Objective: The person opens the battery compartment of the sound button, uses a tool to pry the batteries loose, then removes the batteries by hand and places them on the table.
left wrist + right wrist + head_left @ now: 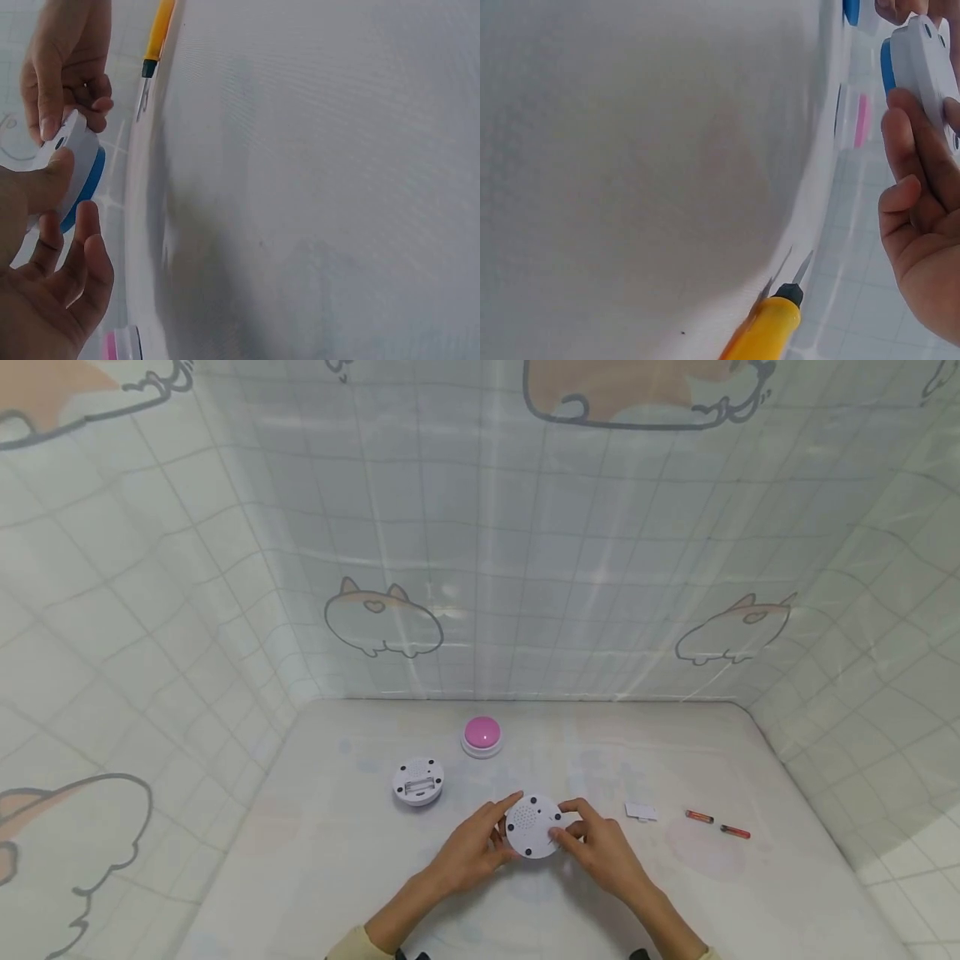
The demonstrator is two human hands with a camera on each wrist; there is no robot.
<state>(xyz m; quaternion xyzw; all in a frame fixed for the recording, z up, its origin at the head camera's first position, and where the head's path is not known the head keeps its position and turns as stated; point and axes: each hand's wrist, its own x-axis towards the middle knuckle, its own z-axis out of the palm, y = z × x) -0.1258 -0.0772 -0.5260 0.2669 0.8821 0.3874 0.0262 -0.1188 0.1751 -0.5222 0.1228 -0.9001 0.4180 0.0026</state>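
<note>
A person holds a round white button with a blue top point(534, 827) between both hands, over the near middle of the worktop point(315, 860). Its underside is turned up toward the head camera, showing four dark feet and a patch of small holes; in the left wrist view the blue dome is on the far side from the left thumb.

The left hand point(476, 852) has its grip clamped on the button's left side, with the thumb and fingers on the rim. The right hand point(603, 852) has its grip clamped on the opposite side, with the thumb on the underside near the edge and a forefinger at the rim.

To the left of the hands and farther back, a second round white button point(418, 781) lies upside down, its battery slot uncovered. Behind the held one, a pink button point(482, 737) stands with its dome up. To the right of the right hand lies a small white cover point(641, 812), and beyond it two red-and-black batteries point(699, 817) lie near each other. The wrist views also show a yellow-handled screwdriver point(769, 326). Behind the worktop stands a backdrop point(495, 552) printed with grid lines and cartoon animals. Pale yellow sleeves point(358, 946) show at the forearms.
</note>
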